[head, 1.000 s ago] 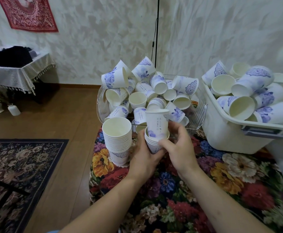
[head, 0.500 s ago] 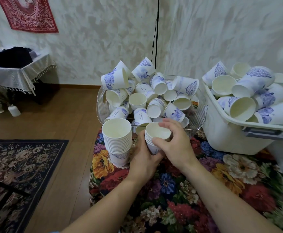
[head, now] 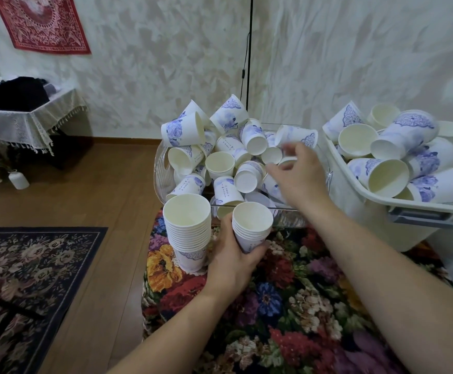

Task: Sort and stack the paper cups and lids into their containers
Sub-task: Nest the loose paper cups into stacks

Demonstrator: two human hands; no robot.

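My left hand (head: 232,261) grips a short stack of small white paper cups (head: 251,228) just above the flowered tablecloth. A taller stack of cups (head: 189,230) stands upright on the cloth to its left. Behind them a clear plastic tray (head: 160,168) is heaped with loose small cups printed in blue. My right hand (head: 298,174) reaches over that heap with spread, slightly blurred fingers and holds nothing. A white plastic bin (head: 360,211) at the right is filled with larger loose cups.
The flowered tablecloth (head: 287,306) covers the table in front of me. Wood floor and a dark patterned rug (head: 31,260) lie to the left. A small cloth-covered side table (head: 26,122) stands against the far wall. A black cable (head: 248,49) hangs down the wall.
My right hand pushed a cup down into the stack held in my left hand, then let go and moved up and right over the heap in the clear tray.
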